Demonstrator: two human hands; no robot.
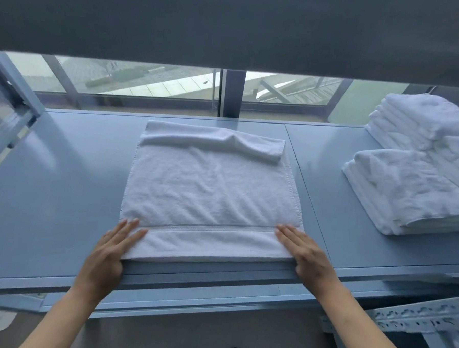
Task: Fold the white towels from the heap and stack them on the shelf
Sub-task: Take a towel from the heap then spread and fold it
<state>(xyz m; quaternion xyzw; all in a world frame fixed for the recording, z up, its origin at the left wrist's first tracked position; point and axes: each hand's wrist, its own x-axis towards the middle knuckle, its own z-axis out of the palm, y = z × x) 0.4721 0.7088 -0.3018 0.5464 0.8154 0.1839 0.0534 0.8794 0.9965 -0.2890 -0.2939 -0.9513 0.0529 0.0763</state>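
A grey-blue metal shelf runs below a wide window, with a dark blind drawn down over the upper glass. At the left, the left hand lies flat with fingers spread, pressing the near left corner of a white towel; its grip closes on nothing. The towel lies spread in the middle of the shelf, its far edge bunched into a loose fold. The right hand lies flat on the near right corner, fingers straight, likewise clasping nothing. Farther right, well apart, stand two stacks of folded towels.
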